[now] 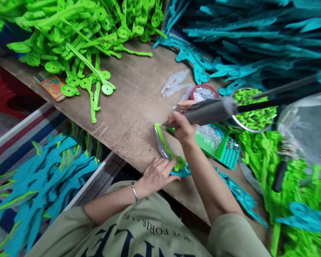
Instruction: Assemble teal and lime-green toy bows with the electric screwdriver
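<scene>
My left hand (pixel 157 174) presses down on a toy piece (pixel 168 151) made of a green part, a clear blade-shaped part and a teal part, lying near the front edge of the brown board (pixel 133 107). My right hand (pixel 182 125) grips a grey powered screwdriver (pixel 205 111) with a dark cable running off to the right. Its tip touches the upper end of the toy piece. A green and teal tray (pixel 219 146) holding small silver screws sits just right of my right hand.
A heap of green plastic parts (pixel 77 32) fills the back left, teal parts (pixel 243 39) the back right. Clear blades (pixel 176 84), a red dish (pixel 204 92) and a bowl of green bits (pixel 254 109) lie behind. Finished teal pieces (pixel 50 178) fill a bin at left.
</scene>
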The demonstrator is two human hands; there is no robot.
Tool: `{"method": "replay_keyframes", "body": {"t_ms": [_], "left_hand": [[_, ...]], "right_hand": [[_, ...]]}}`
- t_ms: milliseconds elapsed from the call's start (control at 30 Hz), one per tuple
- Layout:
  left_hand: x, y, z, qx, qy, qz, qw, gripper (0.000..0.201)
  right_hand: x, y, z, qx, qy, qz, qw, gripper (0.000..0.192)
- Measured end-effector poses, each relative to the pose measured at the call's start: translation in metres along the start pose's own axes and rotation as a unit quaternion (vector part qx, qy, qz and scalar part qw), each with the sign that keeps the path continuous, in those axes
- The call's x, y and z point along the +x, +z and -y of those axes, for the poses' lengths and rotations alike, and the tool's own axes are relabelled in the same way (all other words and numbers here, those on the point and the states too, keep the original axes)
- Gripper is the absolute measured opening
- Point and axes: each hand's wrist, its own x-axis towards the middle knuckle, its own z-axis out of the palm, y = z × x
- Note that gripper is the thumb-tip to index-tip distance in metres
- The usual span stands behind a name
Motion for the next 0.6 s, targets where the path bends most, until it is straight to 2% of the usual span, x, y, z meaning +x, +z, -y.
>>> {"method": "replay_keyframes", "body": {"t_ms": [167,233,367,467,600], "left_hand": [[-0.002,-0.001,0.003,-0.028,-0.008,0.010,1.000,0.073],[-0.004,0.000,0.006,-0.050,-0.012,-0.003,0.999,0.061],[-0.009,0.000,0.008,-0.072,0.009,-0.018,0.997,0.022],[-0.006,-0.004,0.002,-0.098,0.040,-0.048,0.993,0.017],[0.008,-0.012,-0.011,-0.111,0.069,-0.101,0.986,0.018]], "right_hand": [[-0.037,-0.055,0.048,-0.044,0.008,-0.055,0.997,0.038],[-0.052,-0.076,0.059,-0.051,0.031,-0.082,0.995,0.037],[-0.071,-0.103,0.058,-0.081,0.075,-0.165,0.980,0.031],[-0.073,-0.114,0.053,-0.103,0.072,-0.207,0.970,0.029],[-0.071,-0.122,0.050,-0.107,0.069,-0.219,0.967,0.033]]}}
